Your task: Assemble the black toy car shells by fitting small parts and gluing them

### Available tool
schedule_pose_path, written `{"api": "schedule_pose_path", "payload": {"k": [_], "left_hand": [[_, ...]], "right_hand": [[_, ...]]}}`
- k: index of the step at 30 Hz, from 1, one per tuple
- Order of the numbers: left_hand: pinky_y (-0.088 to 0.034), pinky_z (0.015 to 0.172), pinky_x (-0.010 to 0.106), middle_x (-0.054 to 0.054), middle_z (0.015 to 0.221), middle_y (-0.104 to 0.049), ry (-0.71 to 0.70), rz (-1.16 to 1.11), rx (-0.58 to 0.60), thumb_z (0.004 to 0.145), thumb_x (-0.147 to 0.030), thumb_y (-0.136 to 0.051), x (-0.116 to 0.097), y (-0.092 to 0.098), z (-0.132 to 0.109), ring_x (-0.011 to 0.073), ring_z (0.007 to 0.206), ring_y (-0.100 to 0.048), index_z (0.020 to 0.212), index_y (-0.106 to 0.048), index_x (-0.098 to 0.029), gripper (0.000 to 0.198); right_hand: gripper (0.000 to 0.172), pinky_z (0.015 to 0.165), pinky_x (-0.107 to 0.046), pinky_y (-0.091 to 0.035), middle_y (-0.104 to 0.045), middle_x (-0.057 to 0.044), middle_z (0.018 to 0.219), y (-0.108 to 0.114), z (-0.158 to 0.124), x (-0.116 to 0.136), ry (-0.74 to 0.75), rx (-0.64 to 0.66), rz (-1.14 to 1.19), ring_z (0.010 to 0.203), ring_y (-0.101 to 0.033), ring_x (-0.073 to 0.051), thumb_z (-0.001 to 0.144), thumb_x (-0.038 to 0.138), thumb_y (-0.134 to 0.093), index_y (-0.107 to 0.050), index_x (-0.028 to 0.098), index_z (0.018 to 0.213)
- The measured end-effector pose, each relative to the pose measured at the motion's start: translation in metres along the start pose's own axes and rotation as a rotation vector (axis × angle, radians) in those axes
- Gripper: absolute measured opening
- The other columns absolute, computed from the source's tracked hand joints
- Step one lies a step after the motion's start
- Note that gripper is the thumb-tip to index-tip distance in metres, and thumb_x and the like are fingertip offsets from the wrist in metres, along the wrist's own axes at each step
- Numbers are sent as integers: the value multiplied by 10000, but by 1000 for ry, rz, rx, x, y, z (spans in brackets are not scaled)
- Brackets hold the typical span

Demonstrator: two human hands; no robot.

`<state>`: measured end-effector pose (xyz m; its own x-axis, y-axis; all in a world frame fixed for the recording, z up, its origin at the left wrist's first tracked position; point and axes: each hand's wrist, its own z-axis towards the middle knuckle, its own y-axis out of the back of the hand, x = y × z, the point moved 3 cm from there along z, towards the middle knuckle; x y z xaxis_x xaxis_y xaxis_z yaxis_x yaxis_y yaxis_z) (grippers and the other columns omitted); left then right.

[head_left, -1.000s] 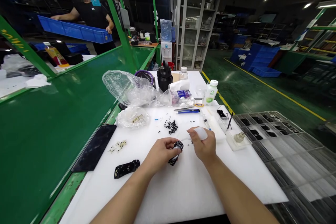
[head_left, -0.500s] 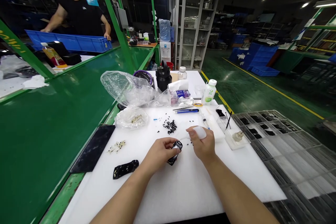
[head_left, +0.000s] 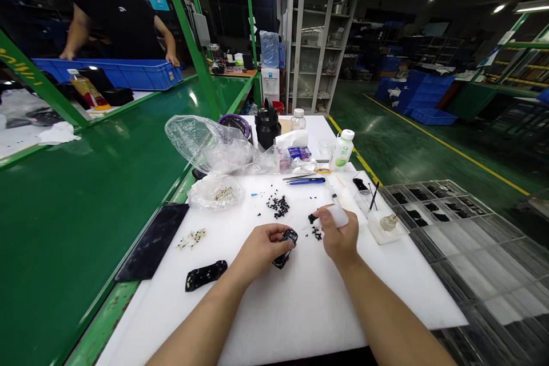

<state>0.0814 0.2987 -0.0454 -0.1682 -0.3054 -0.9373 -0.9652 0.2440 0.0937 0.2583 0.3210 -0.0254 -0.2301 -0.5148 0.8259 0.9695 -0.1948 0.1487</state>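
Observation:
Near the middle of the white work surface (head_left: pixel 295 309), my left hand (head_left: pixel 262 250) is closed around a small black toy car body (head_left: pixel 281 260). My right hand (head_left: pixel 341 235) grips a whitish squeeze bottle (head_left: pixel 338 215), held to the right of the car and apart from it. Small black parts (head_left: pixel 316 233) lie just left of my right hand, and a larger pile of black parts (head_left: pixel 278 206) sits beyond the car. A second black car body (head_left: pixel 206 275) rests left of my left forearm. Small pale parts (head_left: pixel 193 238) are scattered above it.
A blue utility knife (head_left: pixel 305 181) lies behind the black parts. Plastic bags (head_left: pixel 210 146), a black flask (head_left: pixel 267 126) and a white bottle (head_left: pixel 343 150) line the back. At right stands a compartment tray (head_left: pixel 454 240). Across the green bench, a person holds a blue crate (head_left: pixel 128 73).
My right hand has moved right with the squeeze bottle, away from the car, uncovering more black parts. My left hand keeps its hold. The person across the bench has shifted left with the crate.

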Motion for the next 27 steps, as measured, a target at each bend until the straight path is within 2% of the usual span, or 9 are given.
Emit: {"api": "schedule_pose_path", "payload": {"k": [15,27], "left_hand": [[-454,590,264,30,714,-647,10,-37,6,683,-275,-710,1,0,1,149,621,-587,997,-674,-127,349],[-449,585,270,33,701,-648,-1,-48,-1,670,-286,-720,1,0,1,156,615,-590,974,-686,-130,343]], "right_hand": [[353,497,-267,-401,-550,-27,541,-4,0,-5,30,44,-19,513,-520,-140,900,377,-575,-675,121,678],[367,502,-277,-395,-528,-18,530,-4,0,-7,5,38,-16,505,-493,-140,894,409,-570,-675,135,673]]}}
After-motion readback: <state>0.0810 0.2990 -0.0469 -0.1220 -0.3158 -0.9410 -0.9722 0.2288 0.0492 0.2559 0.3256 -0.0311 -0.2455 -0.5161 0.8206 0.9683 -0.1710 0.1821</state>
